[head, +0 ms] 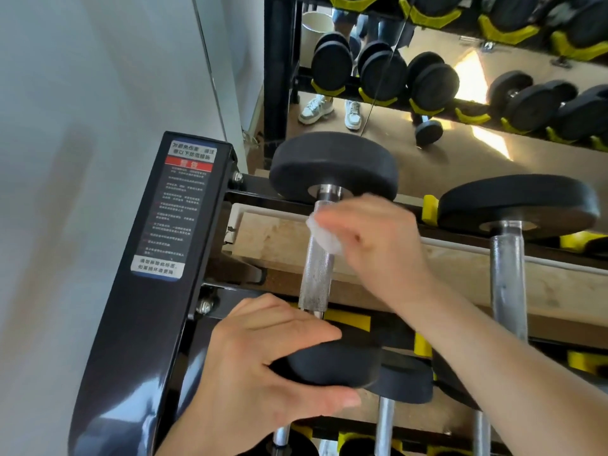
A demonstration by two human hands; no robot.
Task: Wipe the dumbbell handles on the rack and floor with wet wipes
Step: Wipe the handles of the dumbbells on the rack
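A black dumbbell lies across the top tier of the rack (184,245), its knurled steel handle (317,278) pointing away from me. My left hand (263,360) grips the near black head (332,363) of that dumbbell, fingers over the top and thumb below. My right hand (371,245) holds a white wet wipe (324,236) folded around the far end of the handle, just below the far head (332,166). A second dumbbell (506,258) rests on the rack to the right.
The rack's black side post carries a warning label (174,212). Yellow cradles (348,319) line the rails. More dumbbells (398,383) sit on the lower tier. A mirror (460,133) behind reflects the rack, a loose dumbbell on the floor and a person's shoes. A white wall stands left.
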